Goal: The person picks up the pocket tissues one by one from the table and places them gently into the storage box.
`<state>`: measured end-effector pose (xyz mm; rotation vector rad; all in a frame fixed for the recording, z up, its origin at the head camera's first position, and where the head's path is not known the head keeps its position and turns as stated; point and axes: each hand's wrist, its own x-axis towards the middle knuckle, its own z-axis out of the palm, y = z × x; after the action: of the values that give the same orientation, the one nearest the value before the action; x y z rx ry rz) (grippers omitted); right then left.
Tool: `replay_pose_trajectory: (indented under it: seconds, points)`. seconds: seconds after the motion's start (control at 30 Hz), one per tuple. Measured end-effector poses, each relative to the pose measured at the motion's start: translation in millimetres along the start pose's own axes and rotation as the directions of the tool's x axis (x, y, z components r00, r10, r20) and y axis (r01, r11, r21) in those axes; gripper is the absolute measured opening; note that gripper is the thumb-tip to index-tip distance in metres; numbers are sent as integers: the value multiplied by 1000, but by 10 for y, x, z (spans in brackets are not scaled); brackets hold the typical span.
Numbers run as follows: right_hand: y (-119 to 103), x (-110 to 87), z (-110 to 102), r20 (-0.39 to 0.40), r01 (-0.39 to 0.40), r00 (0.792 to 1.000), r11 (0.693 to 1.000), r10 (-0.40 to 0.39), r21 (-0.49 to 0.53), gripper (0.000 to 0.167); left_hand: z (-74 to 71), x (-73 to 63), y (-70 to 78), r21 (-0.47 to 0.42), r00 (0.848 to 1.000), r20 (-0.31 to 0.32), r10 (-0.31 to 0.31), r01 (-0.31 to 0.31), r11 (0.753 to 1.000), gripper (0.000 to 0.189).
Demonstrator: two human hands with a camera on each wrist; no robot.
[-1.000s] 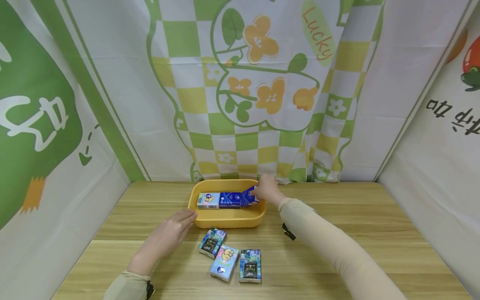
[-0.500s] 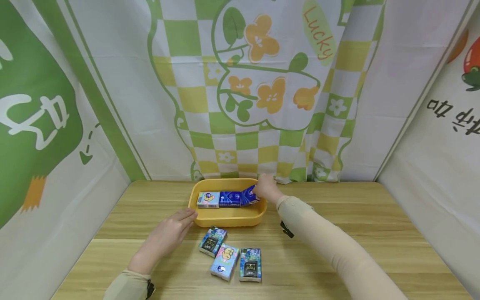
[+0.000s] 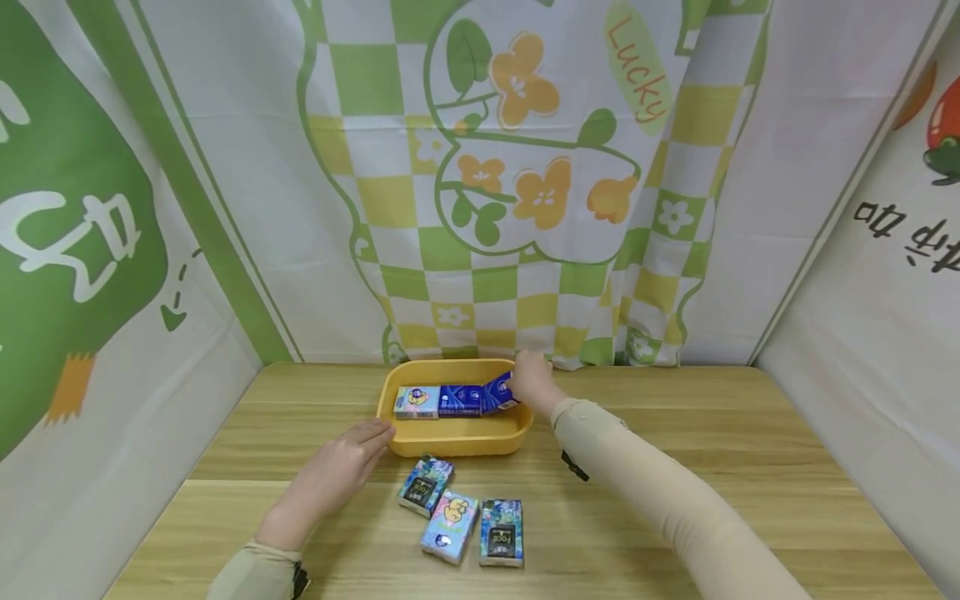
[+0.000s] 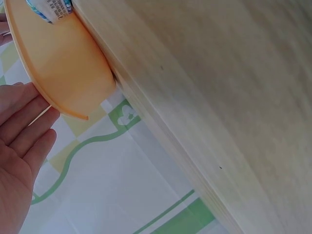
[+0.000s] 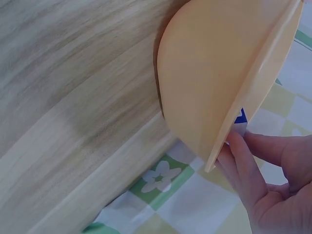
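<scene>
A yellow plastic bin (image 3: pixel 457 432) stands near the table's back edge. Inside, along its rear side, lie a light-blue pocket tissue pack (image 3: pixel 417 402) and a dark-blue pack (image 3: pixel 460 401). At the right end, my right hand (image 3: pixel 536 383) pinches a second dark-blue tissue pack (image 3: pixel 496 395), tilted with its right end raised. In the right wrist view, thumb and fingers hold a corner of this pack (image 5: pixel 240 117) just past the bin's rim; the rest is hidden by the wall. My left hand (image 3: pixel 341 462) rests straight fingers (image 4: pixel 36 117) against the bin's left end.
In front of the bin, on the wooden table (image 3: pixel 637 533), lie a blue floral tissue pack (image 3: pixel 426 484), a light-blue pack with a yellow cartoon (image 3: pixel 450 525) and another floral pack (image 3: pixel 501 533). A checked curtain (image 3: pixel 525 292) hangs right behind the bin.
My right hand has shifted very slightly at the bin's right end, still pinching the tilted dark-blue pack. The left hand and the other packs stay put.
</scene>
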<state>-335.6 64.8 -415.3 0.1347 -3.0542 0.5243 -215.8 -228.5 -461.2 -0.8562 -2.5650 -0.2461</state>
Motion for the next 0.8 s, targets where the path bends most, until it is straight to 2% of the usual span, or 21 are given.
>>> replay_pose_trajectory:
  seconds: [0.2,0.4,0.6,0.8]
  points:
    - [-18,-10,-11,-8,-25,1000,1000,25,0,22,5,-2,-6,7,1000,-11,10,-10,1000,34]
    - [-50,-25,-24,-7,-50,999,997,49,-55,26,10,1,-1,8,1000,-10,12,-12,1000,34]
    - [-65,-38,-24,1,-6,1000,999,6,-44,27,23,-7,-8,13,999,-24,22,-21,1000,34]
    - [-66,-21,-42,3,17,1000,998,-16,-58,26,9,3,-12,6,1000,-2,13,-13,1000,34]
